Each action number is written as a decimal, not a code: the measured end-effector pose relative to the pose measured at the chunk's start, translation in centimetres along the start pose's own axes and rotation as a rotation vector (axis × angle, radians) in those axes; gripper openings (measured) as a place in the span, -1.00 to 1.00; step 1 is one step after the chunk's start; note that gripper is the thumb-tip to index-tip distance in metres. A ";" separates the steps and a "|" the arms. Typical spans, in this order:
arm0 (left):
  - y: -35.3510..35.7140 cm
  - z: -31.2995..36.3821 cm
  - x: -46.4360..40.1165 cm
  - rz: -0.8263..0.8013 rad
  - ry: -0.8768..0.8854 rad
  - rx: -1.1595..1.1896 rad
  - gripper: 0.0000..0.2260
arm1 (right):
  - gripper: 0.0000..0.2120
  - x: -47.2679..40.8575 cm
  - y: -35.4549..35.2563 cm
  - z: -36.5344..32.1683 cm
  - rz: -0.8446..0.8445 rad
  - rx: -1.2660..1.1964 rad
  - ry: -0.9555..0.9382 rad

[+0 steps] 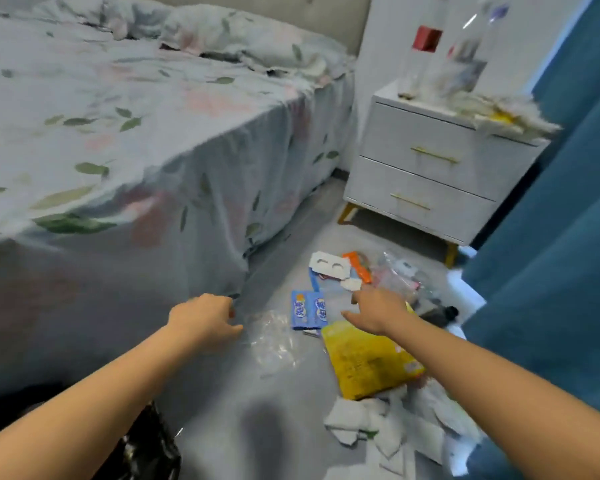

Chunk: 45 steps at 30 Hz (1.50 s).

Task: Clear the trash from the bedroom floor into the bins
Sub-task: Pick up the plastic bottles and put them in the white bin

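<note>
Trash lies scattered on the grey bedroom floor (222, 427) between the bed with leaf-patterned grey sheets (118, 150) and the teal curtain (551, 271): a yellow foil snack bag (368, 362), a blue printed wrapper (309, 310), a crumpled clear plastic film (274, 344), a white cardboard piece with two round holes (329, 265), an orange wrapper (359, 266), a dark bottle (440, 313) and torn white paper tissues (388, 431). The left hand (205, 318) hovers loosely curled just beside the clear film, gripping nothing. The right hand (378, 310) is spread above the yellow bag, empty. A black glossy bin bag (146, 448) sits at the lower left; its contents cannot be seen. The white two-drawer nightstand (430, 174) carries clear bottles.
</note>
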State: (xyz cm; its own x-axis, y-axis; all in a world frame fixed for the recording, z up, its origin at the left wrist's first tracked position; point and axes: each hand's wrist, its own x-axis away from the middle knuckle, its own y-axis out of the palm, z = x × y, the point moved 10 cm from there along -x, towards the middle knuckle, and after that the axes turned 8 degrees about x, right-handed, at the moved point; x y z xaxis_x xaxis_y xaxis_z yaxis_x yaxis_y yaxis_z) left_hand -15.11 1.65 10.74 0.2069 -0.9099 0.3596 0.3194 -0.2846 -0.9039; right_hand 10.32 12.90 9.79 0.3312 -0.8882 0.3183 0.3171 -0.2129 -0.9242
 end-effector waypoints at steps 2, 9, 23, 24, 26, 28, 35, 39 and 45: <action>2.2 3.3 -2.8 -0.039 0.084 -0.034 -0.63 | -0.49 0.0 2.0 4.7 -0.037 -0.025 0.109; 5.5 14.9 -10.5 -0.060 0.361 -0.265 -0.63 | -0.66 3.8 6.7 18.0 -0.159 0.020 0.376; 15.5 38.9 -14.0 -0.106 0.687 -0.148 -0.59 | -0.71 6.0 15.5 27.6 -0.200 -0.286 0.477; 15.8 39.8 -14.4 -0.097 0.689 -0.146 -0.60 | -0.72 5.3 15.8 28.0 -0.182 -0.315 0.491; 16.6 40.9 -15.4 -0.093 0.677 -0.121 -0.63 | -0.72 3.7 16.8 28.6 -0.137 -0.408 0.541; 17.2 41.6 -16.4 -0.083 0.667 -0.088 -0.65 | -0.74 2.2 19.0 29.1 -0.095 -0.559 0.640; 19.6 42.8 -20.5 -0.091 0.665 -0.038 -0.68 | -0.63 -0.4 25.9 29.0 -0.053 -0.966 0.984; 21.2 45.1 -22.2 -0.112 0.636 0.051 -0.71 | -0.47 -1.5 28.5 28.5 -0.096 -1.329 1.111; 25.8 45.5 -23.9 -0.196 0.444 0.068 -0.49 | -0.28 -3.0 30.7 27.8 -0.193 -1.431 1.116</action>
State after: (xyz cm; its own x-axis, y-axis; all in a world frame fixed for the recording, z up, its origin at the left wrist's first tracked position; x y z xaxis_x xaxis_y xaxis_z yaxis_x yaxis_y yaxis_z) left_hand 30.29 29.81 -10.62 -0.2725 -0.8863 0.3745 0.3755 -0.4563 -0.8067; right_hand 43.73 20.34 -13.64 -0.4849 -0.5096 0.7108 -0.8424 0.0537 -0.5362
